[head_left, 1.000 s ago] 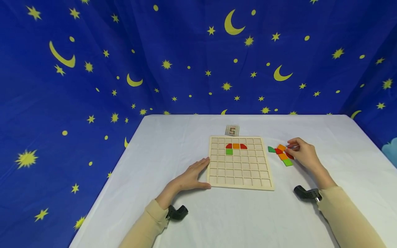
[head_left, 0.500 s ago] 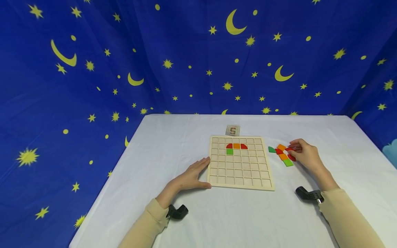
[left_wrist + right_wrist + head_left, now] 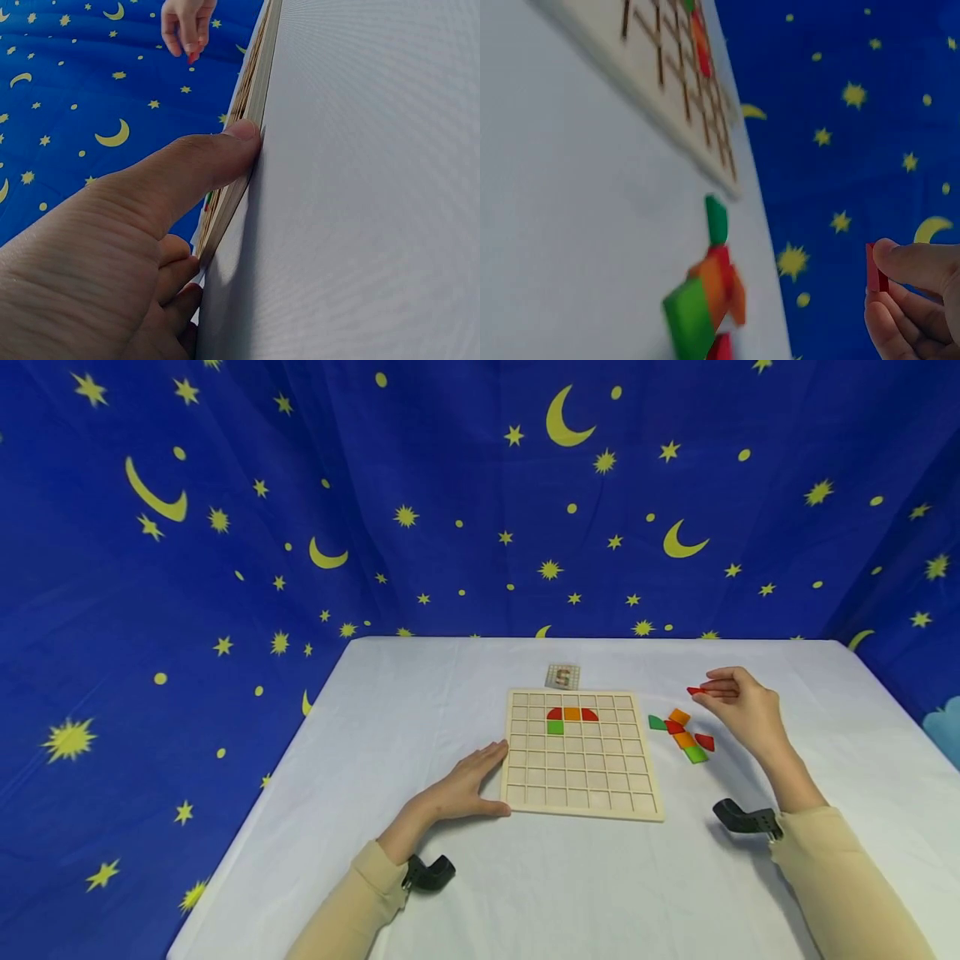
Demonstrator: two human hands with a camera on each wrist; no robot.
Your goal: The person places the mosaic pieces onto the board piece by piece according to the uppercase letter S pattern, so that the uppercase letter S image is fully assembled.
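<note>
My right hand (image 3: 742,708) pinches a red tile (image 3: 876,268) between thumb and fingers, raised over the table behind the loose pieces. Spread along the left edge of a wooden grid board (image 3: 581,777), my left hand (image 3: 461,789) has its thumb at the near corner and its fingers farther up the side. In the left wrist view the thumb (image 3: 217,154) presses the board's edge. Set in the board's upper rows are two red quarter-round tiles with an orange square (image 3: 572,714) between them, and a light green square (image 3: 555,727) below the left one.
Right of the board lie loose tiles: a dark green one (image 3: 657,722), orange squares (image 3: 680,716), a light green piece (image 3: 696,754) and red ones (image 3: 705,742). A small card (image 3: 562,676) with an S-like figure lies behind the board. A starry blue curtain (image 3: 480,485) surrounds the white table.
My right hand has lifted away from the loose pieces, up and toward the back, with a red tile in its fingers. My left hand has stayed at the board's edge.
</note>
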